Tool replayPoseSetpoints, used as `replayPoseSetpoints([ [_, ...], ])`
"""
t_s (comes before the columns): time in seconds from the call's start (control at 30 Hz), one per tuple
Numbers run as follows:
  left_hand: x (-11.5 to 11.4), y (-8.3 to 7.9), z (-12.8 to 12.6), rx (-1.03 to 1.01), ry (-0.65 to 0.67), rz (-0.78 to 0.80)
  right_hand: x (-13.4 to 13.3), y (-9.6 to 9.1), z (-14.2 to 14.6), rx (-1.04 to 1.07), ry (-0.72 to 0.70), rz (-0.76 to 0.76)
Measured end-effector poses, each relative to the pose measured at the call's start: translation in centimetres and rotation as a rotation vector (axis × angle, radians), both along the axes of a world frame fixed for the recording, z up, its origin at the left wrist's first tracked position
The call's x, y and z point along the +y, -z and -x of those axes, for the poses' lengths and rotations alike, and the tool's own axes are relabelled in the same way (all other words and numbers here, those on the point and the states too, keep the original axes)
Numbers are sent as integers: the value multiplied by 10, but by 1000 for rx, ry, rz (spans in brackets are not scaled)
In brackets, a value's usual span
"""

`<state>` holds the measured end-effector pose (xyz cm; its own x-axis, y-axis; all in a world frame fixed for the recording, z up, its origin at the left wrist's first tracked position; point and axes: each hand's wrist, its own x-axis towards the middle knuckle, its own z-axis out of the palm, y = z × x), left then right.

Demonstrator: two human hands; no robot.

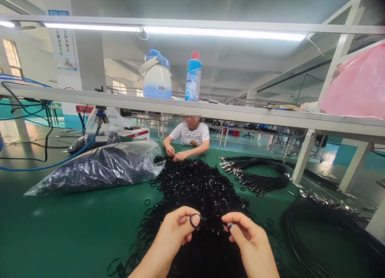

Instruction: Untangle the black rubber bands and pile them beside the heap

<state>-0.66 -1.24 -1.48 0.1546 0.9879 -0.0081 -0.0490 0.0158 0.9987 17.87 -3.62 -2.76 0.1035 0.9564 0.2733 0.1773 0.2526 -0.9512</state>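
Pinched between the thumb and fingers of my left hand is a small black ring, its loop standing around the thumb tip. My right hand is closed too, thumb against forefinger, on a small black piece that looks like another ring, though its shape is mostly covered. Both hands hover apart over a long heap of loose black rings spread on the green tabletop. Several rings lie scattered along the heap's edges.
A clear bag of black parts lies on the left. Coiled black cables with metal ends are on the right, with a larger cable coil nearer. Across the table a person handles rings. A shelf carries a jug and spray can.
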Motion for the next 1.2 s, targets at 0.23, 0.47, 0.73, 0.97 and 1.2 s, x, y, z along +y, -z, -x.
replayPoseSetpoints([
  [0.23, -7, -1, -4, -237, 65, 64, -6, -1, 15, -3, -61, 6],
  [0.47, -10, -1, -9, -178, 40, 24, -3, 16, 34, 65, -60, -52],
  [0.73, -8, 4, -12, -129, 40, -23, -4, 12, 35, 90, 3, 10],
  [0.97, -7, -5, -4, -364, -61, 29, -7, 1, 31, 88, 21, 92],
  [1.2, -10, 2, -15, -216, 7, 15, -6, 8, 37, 92, -2, -24],
])
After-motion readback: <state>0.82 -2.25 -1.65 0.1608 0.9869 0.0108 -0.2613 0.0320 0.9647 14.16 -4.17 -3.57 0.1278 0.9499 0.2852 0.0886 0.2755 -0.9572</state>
